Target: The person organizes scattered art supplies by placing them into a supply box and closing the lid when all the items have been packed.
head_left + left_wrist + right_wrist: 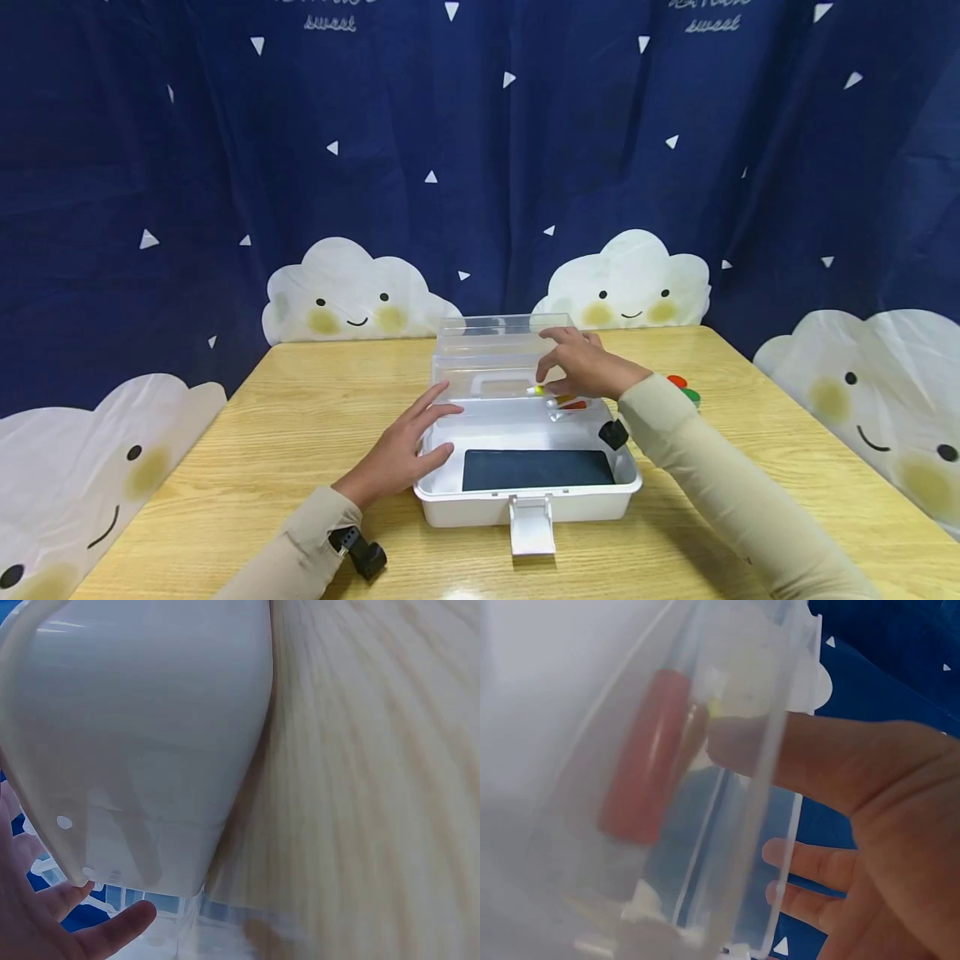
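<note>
A white plastic storage box [525, 506] stands open on the table, its clear lid [504, 327] and clear tray [457, 385] raised at the back. My right hand [588, 367] reaches over the tray and pinches a small yellow-and-white tube [536, 390] between thumb and finger. Beside that tube lies a red tube [646, 761] in the tray, with an orange-brown one close by, partly hidden. My left hand [402, 446] has its fingers spread at the box's left rim, and they reach the tray's edge in the left wrist view. Inside the box lies a dark flat rectangle [536, 469].
The white latch [532, 529] hangs down at the box front. To the right, behind the right sleeve, sit a red round piece [677, 381] and a green round piece [692, 395]. A dark blue curtain [480, 167] with clouds rises behind the wooden table [337, 375].
</note>
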Available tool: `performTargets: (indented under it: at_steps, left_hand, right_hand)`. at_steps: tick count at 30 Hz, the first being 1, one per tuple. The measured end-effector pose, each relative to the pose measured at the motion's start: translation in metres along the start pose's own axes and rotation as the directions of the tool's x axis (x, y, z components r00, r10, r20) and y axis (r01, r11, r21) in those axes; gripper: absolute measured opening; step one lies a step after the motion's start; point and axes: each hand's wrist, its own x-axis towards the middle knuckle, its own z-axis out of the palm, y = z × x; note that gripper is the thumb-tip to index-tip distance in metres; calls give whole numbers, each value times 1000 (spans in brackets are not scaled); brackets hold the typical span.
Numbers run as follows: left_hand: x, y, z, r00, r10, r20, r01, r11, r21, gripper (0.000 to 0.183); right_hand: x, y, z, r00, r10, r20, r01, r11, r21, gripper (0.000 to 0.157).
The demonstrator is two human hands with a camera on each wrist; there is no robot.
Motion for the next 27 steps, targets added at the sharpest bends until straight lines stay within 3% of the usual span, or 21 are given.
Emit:
performTargets:
  at_steps: [7, 27]
  left_hand:
    - [-1, -1, 1, 1000, 11, -10, -11, 1000, -20, 45]
    - [0, -4, 2, 1000, 18, -20, -19, 999, -44, 44]
  right_hand:
    - [-11, 8, -7, 999, -5, -47, 5, 1000, 2, 14]
    - [-49, 53, -18, 983, 110, -148, -101, 993, 69, 14]
